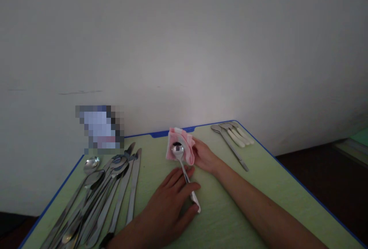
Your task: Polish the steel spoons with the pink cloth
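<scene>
My left hand (169,199) is closed around the white handle of a metal spoon (178,153), near the middle of the green table (258,187). The spoon's bowl points away from me and rests in a pink cloth (186,145). My right hand (202,155) grips that pink cloth from the right side, cupping it around the spoon's bowl.
A pile of several metal spoons and knives (100,195) lies at the left. Several white-handled pieces of cutlery (235,137) lie in a row at the far right corner. A blurred-out object (100,130) stands at the back left. A white wall rises behind the blue-edged table.
</scene>
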The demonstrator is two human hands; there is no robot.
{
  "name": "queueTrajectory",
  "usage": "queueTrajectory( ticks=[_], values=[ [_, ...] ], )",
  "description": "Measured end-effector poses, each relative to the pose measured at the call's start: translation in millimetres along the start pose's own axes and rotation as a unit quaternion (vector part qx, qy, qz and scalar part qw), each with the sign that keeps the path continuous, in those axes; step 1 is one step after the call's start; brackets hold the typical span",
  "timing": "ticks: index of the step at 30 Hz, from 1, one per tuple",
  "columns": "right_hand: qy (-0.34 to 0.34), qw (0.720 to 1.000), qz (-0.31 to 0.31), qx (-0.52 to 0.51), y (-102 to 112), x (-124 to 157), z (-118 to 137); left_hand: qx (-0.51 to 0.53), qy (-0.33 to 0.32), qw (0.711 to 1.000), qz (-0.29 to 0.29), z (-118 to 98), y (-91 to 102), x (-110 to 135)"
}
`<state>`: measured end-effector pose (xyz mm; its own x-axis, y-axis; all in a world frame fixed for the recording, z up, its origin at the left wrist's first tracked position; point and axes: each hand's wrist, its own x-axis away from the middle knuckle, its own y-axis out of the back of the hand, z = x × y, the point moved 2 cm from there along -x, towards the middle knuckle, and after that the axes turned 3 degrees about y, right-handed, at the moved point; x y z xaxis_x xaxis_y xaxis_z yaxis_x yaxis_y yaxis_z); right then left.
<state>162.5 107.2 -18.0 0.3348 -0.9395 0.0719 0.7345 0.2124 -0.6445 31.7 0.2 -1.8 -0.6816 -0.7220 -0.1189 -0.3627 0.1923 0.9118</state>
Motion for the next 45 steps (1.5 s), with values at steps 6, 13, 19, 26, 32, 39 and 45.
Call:
queueTrajectory(
  ticks=[6, 13, 19, 26, 32, 39, 45],
  values=[
    [0.013, 0.999, 0.023, 0.034, -0.6, 0.3, -4.0, 0.015, 0.006, 1.000, -0.012, -4.9, 6.3, -1.3],
    [0.004, 0.999, -0.016, -0.028, -5.8, -1.0, 1.8, 0.040, 0.024, 0.999, -0.028, -3.5, 4.7, -1.1],
    [-0.003, 1.000, 0.006, 0.010, -4.5, 1.7, 1.4, 0.039, 0.010, 0.999, -0.033, -0.1, 0.5, -1.2],
    [0.000, 0.992, 0.035, 0.122, -4.7, 7.3, -0.4, 0.031, 0.007, 0.999, -0.019, -3.2, 3.4, -1.6],
    [0.051, 0.996, -0.024, 0.070, -0.8, 1.0, -4.6, 0.042, -0.006, 0.999, -0.017, 0.7, 1.4, -2.5],
    [0.093, 0.992, -0.073, 0.040, -4.7, -1.3, -3.4, 0.038, -0.003, 0.999, -0.013, -4.4, 7.8, -0.7],
    [0.080, 0.992, -0.062, 0.074, -2.7, -1.1, -5.1, 0.034, -0.002, 0.999, -0.002, -6.9, 9.6, -0.6]
  ],
)
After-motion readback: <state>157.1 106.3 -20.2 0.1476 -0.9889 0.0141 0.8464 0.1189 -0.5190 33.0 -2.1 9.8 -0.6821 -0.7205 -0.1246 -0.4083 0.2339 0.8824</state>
